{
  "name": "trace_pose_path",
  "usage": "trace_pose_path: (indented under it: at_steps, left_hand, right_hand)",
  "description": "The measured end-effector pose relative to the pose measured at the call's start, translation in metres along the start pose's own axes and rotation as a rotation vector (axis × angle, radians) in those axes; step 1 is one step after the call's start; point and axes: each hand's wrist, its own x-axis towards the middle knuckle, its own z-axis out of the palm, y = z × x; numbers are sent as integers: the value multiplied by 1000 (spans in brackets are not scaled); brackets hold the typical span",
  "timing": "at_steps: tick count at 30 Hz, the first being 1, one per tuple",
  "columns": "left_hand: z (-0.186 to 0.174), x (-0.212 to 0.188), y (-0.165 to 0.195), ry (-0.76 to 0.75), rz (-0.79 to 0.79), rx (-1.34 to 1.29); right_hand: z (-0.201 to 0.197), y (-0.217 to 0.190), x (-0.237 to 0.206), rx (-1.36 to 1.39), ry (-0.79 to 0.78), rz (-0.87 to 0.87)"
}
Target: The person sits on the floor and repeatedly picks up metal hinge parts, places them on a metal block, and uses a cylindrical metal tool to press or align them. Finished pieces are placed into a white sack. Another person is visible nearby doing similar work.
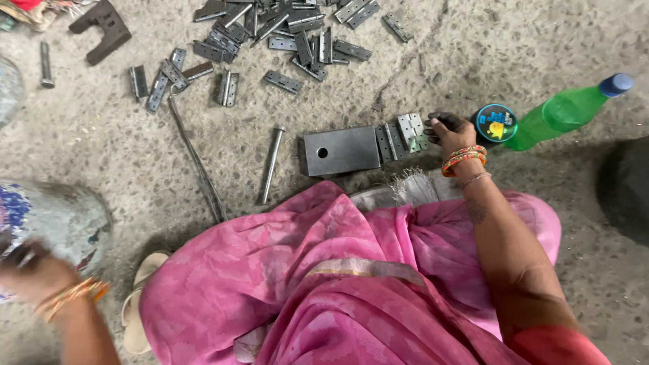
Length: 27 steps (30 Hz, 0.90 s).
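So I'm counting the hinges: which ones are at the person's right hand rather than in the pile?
The pale hinges under the right hand, lying at the right end of the dark steel block. The other hinges lie scattered farther away.

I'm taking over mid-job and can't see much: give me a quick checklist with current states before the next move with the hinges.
1. Right hand on a hinge: ok, fingertips touch the open hinge beside the block.
2. Firm grip on that hinge: cannot tell, fingers hide the contact.
3. Left hand free: cannot tell, it is blurred at the frame edge near a sack.
4. Pin within reach: ok, lying left of the block.
5. Hinge pile available: ok, scattered on the floor ahead.
6. Bottle clear of the hinges: ok, lying to the right, apart from them.
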Motion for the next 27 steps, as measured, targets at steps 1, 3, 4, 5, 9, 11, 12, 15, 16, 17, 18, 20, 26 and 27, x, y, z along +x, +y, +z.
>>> trace_pose_path:
  at_steps: [1,3,4,5,9,11,12,15,16,17,18,20,26,27]
  left_hand:
    - [33,21,29,-93,110,-117]
    - [87,40,89,-320,200,-239]
    - [119,48,122,-464,69,-355]
    - [146,51,152,-539,96,-404]
    - [218,51,256,-778,56,-261]
    - [242,58,287,-822,19,-161]
    - [254,62,299,-856,-26,-119]
    - [290,72,318,-881,-220,-24]
    - [300,75,320,-874,-295,3]
    - [308,77,319,-871,-351,24]
    - [317,78,320,-869,-402,42]
    - [333,80,321,-872,-446,69]
    - [355,67,315,-823,-559,116]
    - [353,60,316,-827,-629,85]
  right_hand:
    - [2,7,4,-2,30,3]
    - [4,15,9,-11,100,6]
    - [6,19,11,-50,87,-32]
    - [6,22,12,-92,77,-67]
    - [17,27,15,-163,60,-47]
    - [22,26,14,-150,48,-12]
    - [24,25,13,-146,45,7]
    - [31,22,10,-148,2,-55]
    - [33,20,9,-153,3,-46]
    - [36,19,7,-158,3,-36]
    - [38,18,5,-162,7,-26]
    - [43,15,1,-230,26,-29]
    - [54,15,-7,-429,77,-14]
    - [56,17,-8,-454,69,-26]
